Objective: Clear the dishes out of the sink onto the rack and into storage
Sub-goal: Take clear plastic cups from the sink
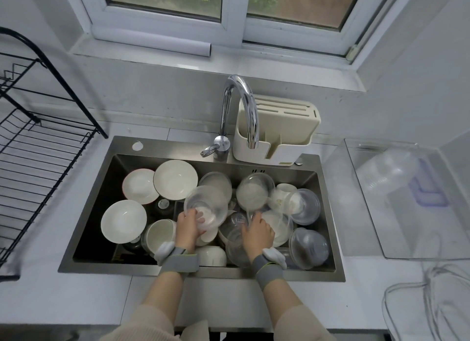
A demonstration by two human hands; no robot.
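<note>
The steel sink [89,206] is full of white bowls and clear plastic bowls. My left hand [188,226] grips the near rim of a clear plastic bowl [208,203] tilted up in the middle of the pile. My right hand [256,231] holds the edge of another clear bowl [251,193] that stands on its side to the right. White bowls [175,179] [123,221] lie at the sink's left. A black wire dish rack [38,147] stands on the counter to the left.
A chrome tap [241,106] arches over the sink's back edge beside a cream cutlery holder [277,134]. A clear storage box [396,195] with containers inside sits at the right. A wire basket [427,302] lies at the near right.
</note>
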